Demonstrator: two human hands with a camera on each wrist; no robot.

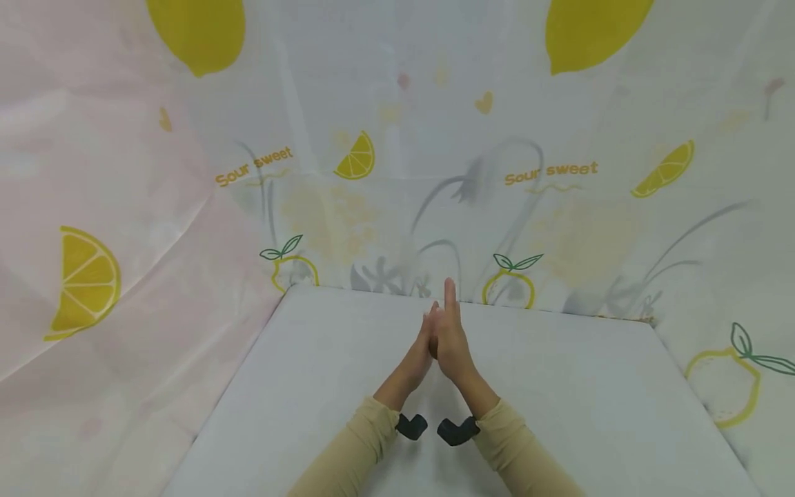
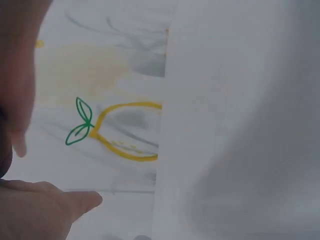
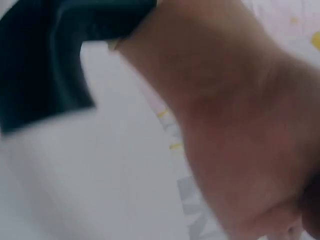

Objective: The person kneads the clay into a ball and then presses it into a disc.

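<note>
Palm toward palm, my left hand (image 1: pixel 417 360) and right hand (image 1: pixel 454 348) stand upright over the white table in the head view. Their fingers are mostly straight and point up and away. Between the palms shows a small dark brown rounded thing (image 1: pixel 434 348); its kind cannot be made out. In the left wrist view, the brown thing (image 2: pixel 5 150) appears at the left edge, the left hand (image 2: pixel 42 210) below and right hand (image 2: pixel 19 75) above. The right wrist view is filled by the blurred left hand (image 3: pixel 245 130), with the brown thing (image 3: pixel 312 205) partly cut off.
The white table (image 1: pixel 348 331) spreads around the hands. Behind it and at its sides hangs a pale cloth (image 1: pixel 397 228) printed with lemons and words. Each wrist carries a black bracket (image 1: pixel 458 431) beside the beige sleeves (image 1: pixel 354 442).
</note>
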